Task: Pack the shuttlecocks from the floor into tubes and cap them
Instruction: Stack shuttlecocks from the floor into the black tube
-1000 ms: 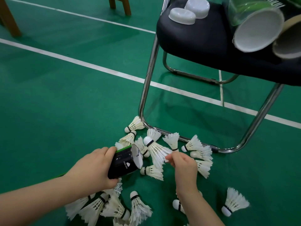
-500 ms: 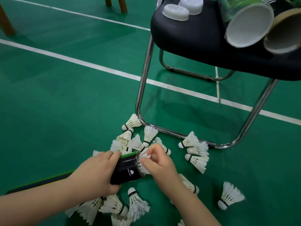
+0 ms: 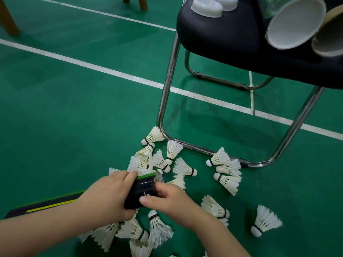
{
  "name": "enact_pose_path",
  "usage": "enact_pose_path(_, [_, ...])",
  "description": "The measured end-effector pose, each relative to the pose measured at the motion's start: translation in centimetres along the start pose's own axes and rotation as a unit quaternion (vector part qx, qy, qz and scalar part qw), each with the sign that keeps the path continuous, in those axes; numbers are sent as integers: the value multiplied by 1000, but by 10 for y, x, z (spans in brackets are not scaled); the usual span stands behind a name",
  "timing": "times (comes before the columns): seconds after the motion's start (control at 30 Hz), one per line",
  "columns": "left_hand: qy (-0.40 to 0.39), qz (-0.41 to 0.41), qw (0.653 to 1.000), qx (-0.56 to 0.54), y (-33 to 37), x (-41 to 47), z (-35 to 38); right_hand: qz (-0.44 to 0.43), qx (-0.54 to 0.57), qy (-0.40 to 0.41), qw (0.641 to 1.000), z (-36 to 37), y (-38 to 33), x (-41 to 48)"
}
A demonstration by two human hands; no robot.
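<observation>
Black with a green band at its mouth and a yellow stripe along its length, the shuttlecock tube (image 3: 143,190) lies nearly flat just above the green court floor (image 3: 74,117), its mouth turned towards the chrome frame of a black-seated chair (image 3: 222,39). White feathered shuttlecocks (image 3: 182,168) with black-banded tips lie scattered on the floor around the mouth, beside the chair's frame and under both wrists. Half a second ago the right hand's fingers were at the mouth with feathers between them; now those feathers are out of sight and the right hand (image 3: 167,199) has settled onto the tube itself. Its thumb presses on the black wall just behind the green band, and its fingers curl over the top by the mouth. The left hand (image 3: 107,197) is wrapped round the tube just behind, as before, knuckles up, its forearm crossing the tube's long body. On the chair seat lie two white plastic caps (image 3: 207,7) and two more open tubes (image 3: 295,21).
</observation>
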State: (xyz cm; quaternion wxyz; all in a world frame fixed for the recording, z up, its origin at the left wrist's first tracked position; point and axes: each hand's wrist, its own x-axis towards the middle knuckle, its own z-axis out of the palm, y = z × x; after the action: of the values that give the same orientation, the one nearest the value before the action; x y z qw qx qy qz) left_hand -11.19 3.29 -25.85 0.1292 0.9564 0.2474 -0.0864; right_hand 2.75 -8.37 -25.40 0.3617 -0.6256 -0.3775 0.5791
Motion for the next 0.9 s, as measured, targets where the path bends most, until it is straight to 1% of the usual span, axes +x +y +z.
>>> enact_pose_path(0.1, [21,1,1000,-15,-1,-3,1,19,15,-43,999,-10,-1,3])
enact_pose_path(0.17, [14,26,1000,-5,2,-3,2,30,6,-69,997,-12,-2,5])
enact_pose_path(0.23, [44,53,997,18,3,-1,3,36,-22,-95,995,-12,-3,7])
enact_pose_path(0.3, [42,56,997,34,2,1,1,34,-34,-103,994,-11,-1,9])
enact_pose_path(0.37, [42,60,996,51,1,3,-1,19,-29,-88,996,-7,1,11])
enact_pose_path(0.4, [35,49,997,52,2,4,-3,7,-29,-69,997,-4,1,12])
enact_pose_path(0.47, [8,14,1000,25,2,6,-7,-15,-2,-7,1000,-1,-2,15])
enact_pose_path(0.53, [-2,-15,1000,13,0,10,-11,-50,49,88,994,-7,-5,18])
enact_pose_path(0.6, [-5,-40,999,1,-5,11,-14,-77,52,205,974,-23,-7,22])
enact_pose_path(0.63, [-6,-50,999,-4,-8,10,-13,-73,32,258,963,-33,-5,25])
enact_pose_path(0.67, [-9,-57,998,-3,-11,9,-13,-56,-10,297,953,-43,-2,30])
enact_pose_path(0.7, [-10,-60,998,-1,-13,9,-12,-32,-86,315,945,-52,3,35])
enact_pose_path(0.73, [-10,-60,998,2,-16,8,-11,-7,-182,308,934,-62,10,41])
enact_pose_path(0.8, [-12,-62,998,4,-19,8,-9,33,-352,245,903,-76,25,52])
enact_pose_path(0.83, [-12,-63,998,-1,-21,8,-9,45,-403,220,887,-80,31,57])
enact_pose_path(0.9, [-9,-66,998,-11,-24,9,-8,67,-433,194,878,-83,42,66])
